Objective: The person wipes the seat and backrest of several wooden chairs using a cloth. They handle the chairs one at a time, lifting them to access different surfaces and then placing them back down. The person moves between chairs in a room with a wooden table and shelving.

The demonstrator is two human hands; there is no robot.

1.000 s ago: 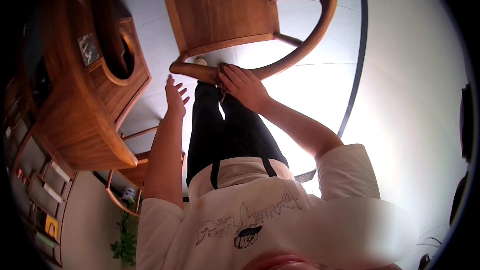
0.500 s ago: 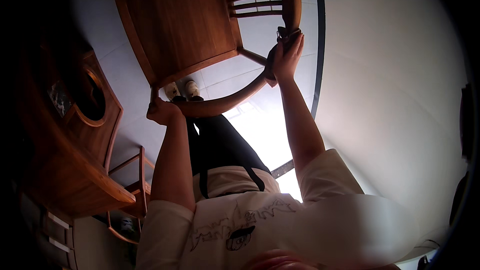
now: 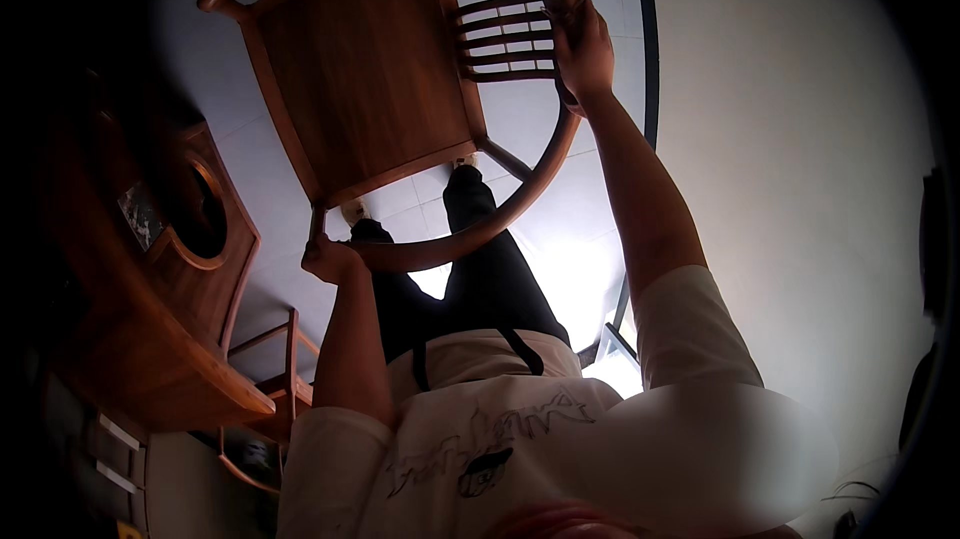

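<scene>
Both hands grip a wooden chair point(image 3: 370, 69): the left hand point(image 3: 332, 261) is clenched on the end of its curved armrest point(image 3: 470, 234), the right hand point(image 3: 583, 49) wraps the rail beside the slatted back point(image 3: 505, 34). Its seat stands before the person's dark trousers point(image 3: 480, 279), on a pale tiled floor point(image 3: 590, 209), with a wooden cabinet point(image 3: 170, 269) left.

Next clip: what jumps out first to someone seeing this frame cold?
The wooden chair fills the upper middle, gripped by both hands on its curved rail. The right hand clasps the rail beside the slatted back at upper right; the left hand holds the rail's end at centre left. A wooden table with a round recess sits at the left.
</scene>
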